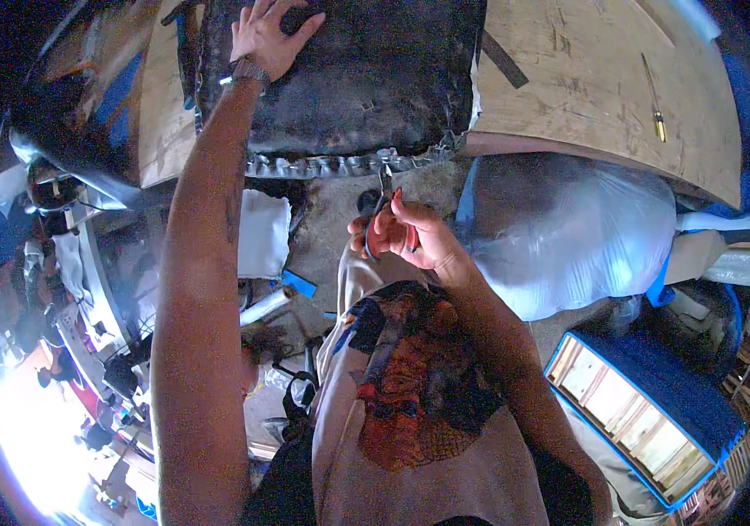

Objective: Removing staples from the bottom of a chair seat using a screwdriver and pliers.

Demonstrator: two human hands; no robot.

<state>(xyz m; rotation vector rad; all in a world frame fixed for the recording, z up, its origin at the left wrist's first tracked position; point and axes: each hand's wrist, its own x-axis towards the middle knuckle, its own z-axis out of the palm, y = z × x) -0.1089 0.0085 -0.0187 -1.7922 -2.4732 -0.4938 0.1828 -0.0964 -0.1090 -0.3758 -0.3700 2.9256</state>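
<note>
My left hand point(268, 37) lies with fingers spread on a dark, padded upholstered piece point(357, 83) at the top of the view. A watch or band circles that wrist. Along the padded piece's near edge runs a ragged, shiny, gathered strip point(305, 167). My right hand point(419, 235) grips red-handled pliers point(377, 238), fingers wrapped round the handles. The metal jaws of the pliers point up at that strip, close to its right part; whether they touch it I cannot tell.
A plywood tabletop point(585, 96) bears a yellow-handled screwdriver point(659, 123) and a dark flat strip point(505, 61). Below its edge bulges a plastic-wrapped bundle point(576, 237). A blue-covered wooden frame point(638, 412) stands at lower right. Clutter and bright light fill the left.
</note>
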